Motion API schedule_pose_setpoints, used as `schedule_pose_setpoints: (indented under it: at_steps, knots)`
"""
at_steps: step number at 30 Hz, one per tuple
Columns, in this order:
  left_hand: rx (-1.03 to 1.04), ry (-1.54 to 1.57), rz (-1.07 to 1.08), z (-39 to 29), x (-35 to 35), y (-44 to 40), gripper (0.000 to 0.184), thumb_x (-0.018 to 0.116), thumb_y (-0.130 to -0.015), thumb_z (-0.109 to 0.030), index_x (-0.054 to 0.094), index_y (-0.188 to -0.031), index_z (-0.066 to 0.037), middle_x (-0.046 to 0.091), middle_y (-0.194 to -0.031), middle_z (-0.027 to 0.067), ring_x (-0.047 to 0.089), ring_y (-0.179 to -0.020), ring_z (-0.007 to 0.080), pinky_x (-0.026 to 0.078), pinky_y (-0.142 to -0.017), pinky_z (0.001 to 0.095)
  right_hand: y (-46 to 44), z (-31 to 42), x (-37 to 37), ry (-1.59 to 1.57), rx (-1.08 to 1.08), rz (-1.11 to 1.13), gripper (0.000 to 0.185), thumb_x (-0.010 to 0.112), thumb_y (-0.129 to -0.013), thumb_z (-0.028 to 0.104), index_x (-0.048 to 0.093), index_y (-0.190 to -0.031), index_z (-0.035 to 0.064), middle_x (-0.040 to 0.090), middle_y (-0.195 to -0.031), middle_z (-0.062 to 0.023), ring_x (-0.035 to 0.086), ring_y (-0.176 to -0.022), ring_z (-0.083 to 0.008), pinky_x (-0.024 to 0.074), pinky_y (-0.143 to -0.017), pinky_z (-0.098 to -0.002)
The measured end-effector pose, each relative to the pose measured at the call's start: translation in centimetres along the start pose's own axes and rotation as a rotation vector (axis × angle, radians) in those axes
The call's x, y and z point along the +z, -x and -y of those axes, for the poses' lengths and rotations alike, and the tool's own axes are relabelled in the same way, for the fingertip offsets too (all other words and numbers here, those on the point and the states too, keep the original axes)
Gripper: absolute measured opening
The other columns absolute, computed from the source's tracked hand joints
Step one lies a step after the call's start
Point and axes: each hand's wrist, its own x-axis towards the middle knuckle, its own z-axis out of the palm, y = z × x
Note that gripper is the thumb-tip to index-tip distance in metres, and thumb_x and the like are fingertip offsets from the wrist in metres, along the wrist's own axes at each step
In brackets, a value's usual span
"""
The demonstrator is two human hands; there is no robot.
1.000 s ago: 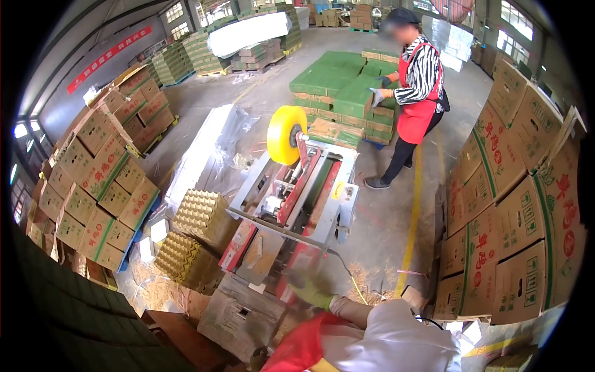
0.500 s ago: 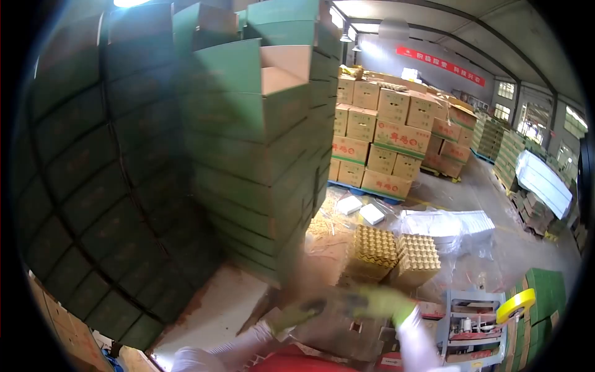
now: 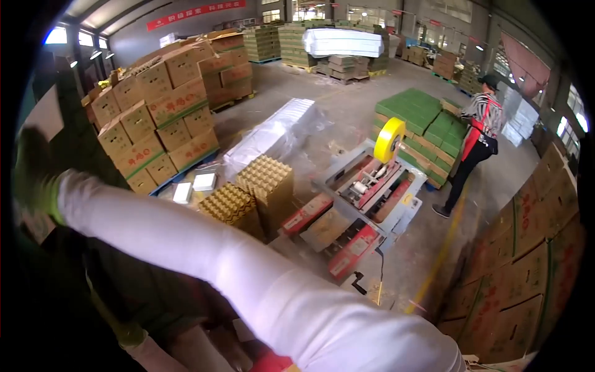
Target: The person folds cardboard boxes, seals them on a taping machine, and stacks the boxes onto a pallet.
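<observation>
Brown cartons (image 3: 164, 102), stacked on a pallet. Green cartons (image 3: 406, 115), stacked flat-topped beside a co-worker (image 3: 483, 118); these look finished. Machine (image 3: 372, 192), mid-floor. Carton (image 3: 48, 115), dim, pale panel showing, far left near the right hand, well apart from the machine; judged unfinished. Egg trays (image 3: 263, 186), stacked. Right hand (image 3: 34, 177), blurred; left hand (image 3: 121, 325), low, shadowed; grip of each cannot be told.

Egg trays (image 3: 266, 184) stand between stacked cartons (image 3: 170, 108) and a machine (image 3: 374, 197).
</observation>
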Motion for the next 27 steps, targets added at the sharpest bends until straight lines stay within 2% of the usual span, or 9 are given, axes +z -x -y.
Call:
schedule_pose_setpoints:
  at_steps: [4, 6, 12, 15, 18, 21, 24, 25, 27]
  knots:
    - [0.052, 0.0, 0.037, 1.2, 3.5, 0.3, 0.048, 0.057, -0.092, -0.016, 0.045, -0.134, 0.002, 0.055, -0.125, 0.0114, 0.053, -0.112, 0.0233, 0.044, -0.097, 0.0347, 0.6, 0.5, -9.8, -0.129, -0.016, -0.366, 0.035, 0.072, -0.077, 0.018, 0.056, -0.1, -0.0035, 0.058, -0.094, -0.0204, 0.058, -0.083, -0.0298, 0.0471, -0.072, -0.0411]
    - [0.072, 0.011, 0.07, 0.8, 5.9, 1.5, 0.048, 0.057, -0.092, -0.017, 0.045, -0.134, 0.002, 0.055, -0.126, 0.012, 0.053, -0.113, 0.0241, 0.044, -0.098, 0.0354, 3.8, 0.1, -16.5, -0.376, -0.077, -0.266, 0.033, 0.075, -0.074, 0.01, 0.057, -0.098, -0.0026, 0.059, -0.093, -0.0185, 0.057, -0.081, -0.0281, 0.0466, -0.073, -0.0372]
    - [0.088, 0.157, 0.336, -1.0, 16.3, 12.3, 0.05, 0.058, -0.091, -0.022, 0.045, -0.134, 0.001, 0.053, -0.128, 0.0139, 0.051, -0.114, 0.0266, 0.042, -0.099, 0.0377, 21.4, -7.2, -26.1, 0.255, 0.248, 0.133, 0.044, 0.081, -0.068, 0.018, 0.059, -0.101, -0.0001, 0.062, -0.088, -0.0153, 0.063, -0.077, -0.0261, 0.049, -0.067, -0.0355]
    - [0.018, 0.259, 0.584, -1.0, 21.7, 21.3, 0.051, 0.058, -0.091, -0.024, 0.045, -0.134, 0.001, 0.052, -0.129, 0.0149, 0.05, -0.115, 0.0278, 0.042, -0.1, 0.0388, 29.2, -12.2, -29.7, 0.141, 0.472, 0.497, 0.043, 0.08, -0.067, 0.016, 0.062, -0.102, -0.0004, 0.064, -0.096, -0.0182, 0.063, -0.081, -0.0322, 0.0515, -0.077, -0.0368]
    - [-0.074, 0.347, 0.794, -1.1, 25.6, 31.2, 0.053, 0.058, -0.091, -0.026, 0.045, -0.134, 0.0, 0.052, -0.131, 0.0159, 0.05, -0.116, 0.0291, 0.041, -0.1, 0.0399, 39.3, -15.4, -35.2, 0.386, 0.3, 0.737, 0.041, 0.077, -0.063, 0.02, 0.063, -0.097, 0.0021, 0.059, -0.117, -0.0115, 0.056, -0.101, -0.0338, 0.0448, -0.093, -0.0428]
    - [-0.12, 0.31, 0.805, -0.1, 26.9, 38.6, 0.054, 0.058, -0.091, -0.028, 0.045, -0.134, 0.0, 0.051, -0.132, 0.0168, 0.049, -0.117, 0.0303, 0.04, -0.101, 0.041, 51.6, -16.3, -40.4, 0.298, 0.705, 1.036, 0.035, 0.074, -0.068, 0.018, 0.066, -0.1, 0.007, 0.061, -0.113, -0.0107, 0.058, -0.104, -0.0291, 0.0477, -0.09, -0.0402]
    - [-0.111, -0.024, 0.594, 5.4, 28.4, 43.7, 0.06, 0.055, -0.092, -0.038, 0.04, -0.139, -0.004, 0.043, -0.141, 0.0157, 0.044, -0.124, 0.0323, 0.036, -0.105, 0.0451, 50.2, -14.1, -40.7, 0.159, 1.24, 0.766, 0.049, 0.073, -0.075, 0.022, 0.061, -0.119, 0.003, 0.059, -0.123, -0.0159, 0.054, -0.118, -0.0306, 0.047, -0.095, -0.041]
    - [-0.114, -0.162, 0.521, 6.8, 29.0, 45.2, 0.063, 0.053, -0.093, -0.043, 0.038, -0.141, -0.005, 0.039, -0.145, 0.0149, 0.041, -0.127, 0.0331, 0.035, -0.107, 0.0469, 49.8, -14.4, -40.2, -0.061, 1.43, 0.48, 0.071, 0.074, -0.078, 0.027, 0.044, -0.138, 0.0017, 0.048, -0.138, -0.0202, 0.043, -0.131, -0.0331, 0.0399, -0.105, -0.042]
    - [-0.779, 0.62, 0.484, 8.2, 33.0, 48.5, 0.06, 0.063, -0.087, -0.021, 0.038, -0.14, -0.009, 0.047, -0.129, 0.0102, 0.05, -0.112, 0.028, 0.043, -0.096, 0.0395, 47.6, -17.3, -38.7, 0.623, 0.914, 0.577, 0.08, 0.068, -0.081, 0.034, 0.032, -0.145, 0.0018, 0.033, -0.149, -0.0224, 0.031, -0.138, -0.0354, 0.0262, -0.113, -0.0451]
